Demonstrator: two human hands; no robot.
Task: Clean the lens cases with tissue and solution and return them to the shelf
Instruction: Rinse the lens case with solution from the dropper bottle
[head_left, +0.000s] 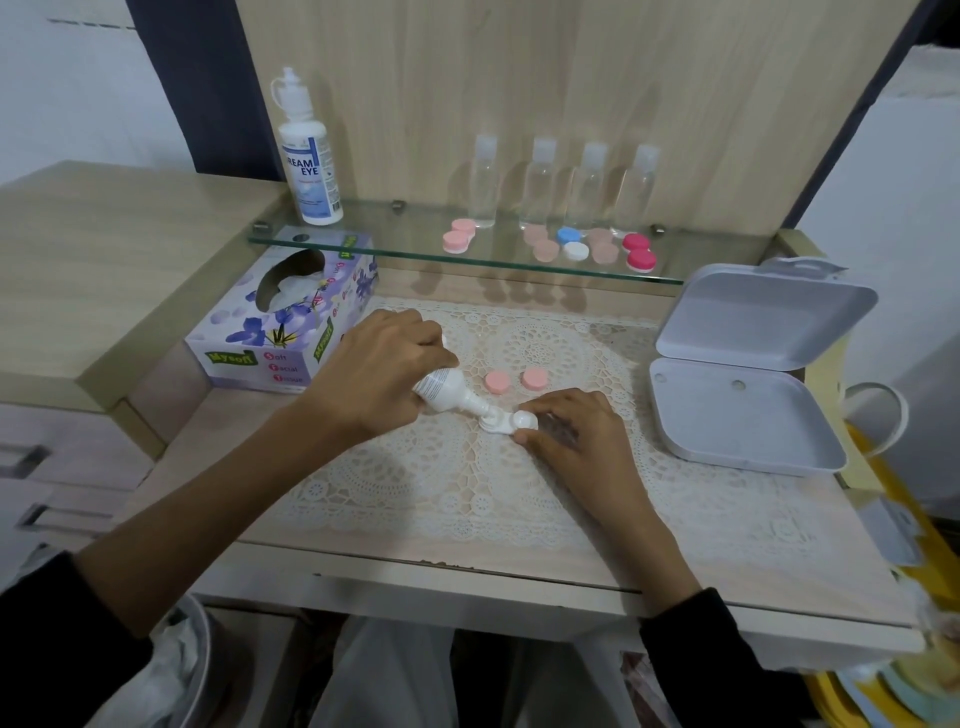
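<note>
A: Where's the case (506, 422)?
B: On the lace mat (467, 483), mid-table. It is white plastic with twin round wells, uncapped. Its two pink caps (497, 382), flat discs, lie just behind it.
A: And the hands?
B: The right hand (571, 426) pinches the case's right end, fingers curled. The left hand (379, 374) grips a small bottle (452, 389), white and tilted, nozzle down at the left well.
A: Any writing?
B: The small bottle's print is too blurred to read. The tissue box (280, 322) at left, cardboard with purple flowers, reads "Mysoft" and "Soft Facial Tissue". The tall bottle (306, 156) on the glass shelf (363, 244) shows "REAM EYE".
A: What else is up there?
B: Four clear bottles (563, 182) in a row, with capped cases (571, 243) in front — pink, beige, blue-and-white, red. At right on the table sits an open grey box (748, 415), hinged, smooth plastic.
</note>
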